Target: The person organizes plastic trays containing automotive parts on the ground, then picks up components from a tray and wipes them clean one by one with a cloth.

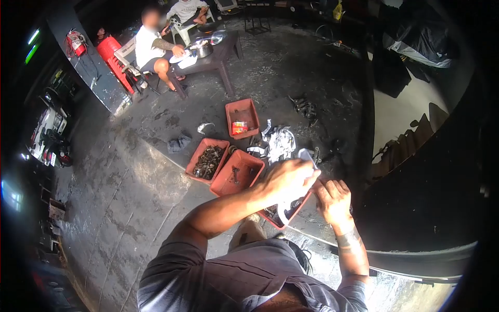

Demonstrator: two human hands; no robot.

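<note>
My left hand [291, 179] is closed around a pale, flat strip [306, 155] whose upper end sticks out past the fingers. Below that hand a white curved strip [283, 213] hangs over a red bin [297, 212]; whether both are one piece I cannot tell. Close by on the right, my right hand [334, 200] has its fingers bent and pressed together beside the left fingertips. What it pinches, if anything, is hidden. The bin below holds dark items, partly covered by my hands.
Nearby stand a red bin of metal parts [209, 161], a red bin with a tool [244, 182] and another with a bright packet [239, 128]. White crumpled material [280, 143] lies beyond. A dark panel [426, 208] rises right. Two people sit near a table [223, 57].
</note>
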